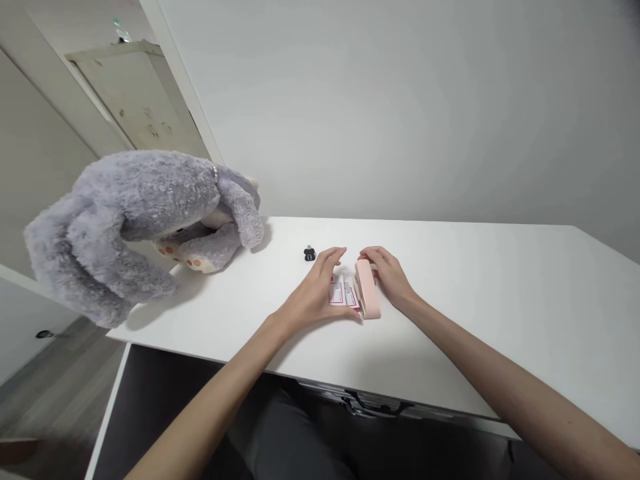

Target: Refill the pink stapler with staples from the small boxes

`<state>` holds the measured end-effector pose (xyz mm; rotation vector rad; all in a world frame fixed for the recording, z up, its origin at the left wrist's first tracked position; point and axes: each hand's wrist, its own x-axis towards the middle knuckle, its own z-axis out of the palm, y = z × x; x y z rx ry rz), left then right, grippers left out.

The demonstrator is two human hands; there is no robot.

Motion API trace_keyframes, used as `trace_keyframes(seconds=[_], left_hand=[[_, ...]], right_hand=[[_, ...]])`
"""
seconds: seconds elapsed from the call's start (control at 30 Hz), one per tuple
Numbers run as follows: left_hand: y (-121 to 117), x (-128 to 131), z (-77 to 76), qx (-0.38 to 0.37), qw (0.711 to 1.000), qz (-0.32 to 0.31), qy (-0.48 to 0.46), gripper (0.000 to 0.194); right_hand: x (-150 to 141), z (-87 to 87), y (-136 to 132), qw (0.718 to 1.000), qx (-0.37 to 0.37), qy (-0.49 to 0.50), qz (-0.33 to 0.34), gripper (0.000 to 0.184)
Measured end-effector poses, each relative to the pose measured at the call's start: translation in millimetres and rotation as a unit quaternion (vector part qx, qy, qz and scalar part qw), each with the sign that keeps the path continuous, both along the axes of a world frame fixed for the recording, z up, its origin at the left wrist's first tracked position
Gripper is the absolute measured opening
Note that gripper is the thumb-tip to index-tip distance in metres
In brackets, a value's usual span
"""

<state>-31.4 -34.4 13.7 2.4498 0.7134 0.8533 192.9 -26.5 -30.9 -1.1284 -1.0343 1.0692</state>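
White counter (pixel 475 280). Left hand (pixel 317 288): thumb and fingers spread around red-edged white packets (pixel 337 291); grip cannot be told. Pink case (pixel 369 290): between the hands, just right of the packets. Right hand (pixel 393 277): curled at the case's right side; hold hidden. Apparent step: handling case and packets together; next move seemingly calls for steadying both. Beyond: black gadget (pixel 309 254); plain wall (pixel 390 120).

bare hands (pixel 316 288), bare forearms (pixel 225 393), dark grey trousers (pixel 295 433)

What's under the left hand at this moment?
In the curve of the left hand, white pieces with red borders show, beside a pink object. Anything directly beneath the hand is covered, so how far the white pieces extend there can't be told.
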Motion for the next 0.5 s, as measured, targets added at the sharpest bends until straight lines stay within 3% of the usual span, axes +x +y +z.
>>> trace_keyframes(seconds=[0.17, 0.23, 0.33, 0.4, 0.5], left_hand=[[-6.2, 23.2, -10.0, 0.009, 0.999, 0.012, -0.037, 0.128], [-4.5, 18.1, -13.3, 0.025, 0.995, 0.073, -0.056, 0.100], [9.4, -3.2, -20.8, 0.076, 0.969, 0.218, -0.086, 0.041], [25.0, -20.5, -28.1, 0.102, 0.954, 0.277, -0.041, 0.036], [48.5, -39.8, -39.0, 0.105, 0.954, 0.275, 0.058, 0.045]], right_hand=[[1.5, -0.4, -0.1, 1.000, 0.004, 0.001, 0.004, 0.033], [2.0, -1.4, 0.8, 1.000, 0.002, 0.001, 0.003, 0.033], [1.8, -1.3, 1.4, 1.000, -0.005, 0.001, 0.001, 0.033], [1.1, 0.1, 0.7, 1.000, -0.006, 0.004, 0.001, 0.032], [0.2, 2.7, -1.2, 1.000, -0.007, 0.010, -0.001, 0.031]])
